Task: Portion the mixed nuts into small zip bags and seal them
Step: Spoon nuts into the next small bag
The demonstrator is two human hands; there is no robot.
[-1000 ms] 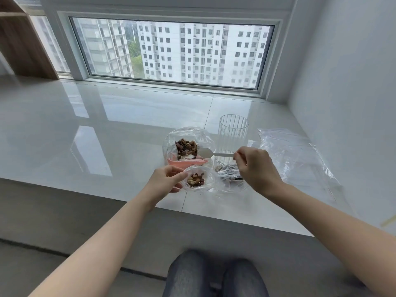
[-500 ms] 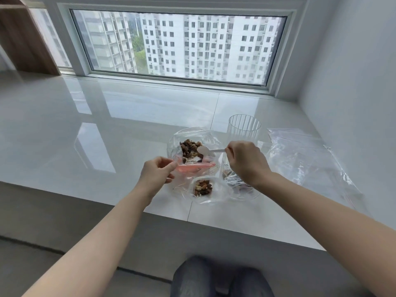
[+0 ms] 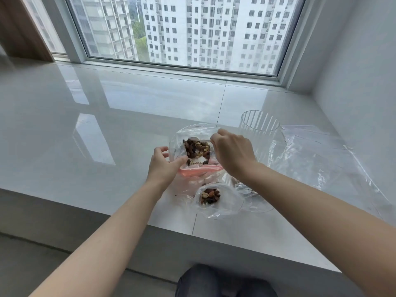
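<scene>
No text, label or number is legible anywhere.

Bare sill (image 3: pixel 90 129) fills the frame's left; a ribbed glass (image 3: pixel 258 129) and crumpled plastic (image 3: pixel 321 159) crowd the right.

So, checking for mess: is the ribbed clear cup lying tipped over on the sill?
No, the ribbed clear cup stands upright on the sill, its open rim facing up behind the right hand.

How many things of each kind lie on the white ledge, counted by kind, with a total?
Bags holding nuts: 2, the big bag and the small bag
Empty plastic sheets or bags: 1, the large clear one
Ribbed clear cups: 1, the cup
Total: 4
</scene>
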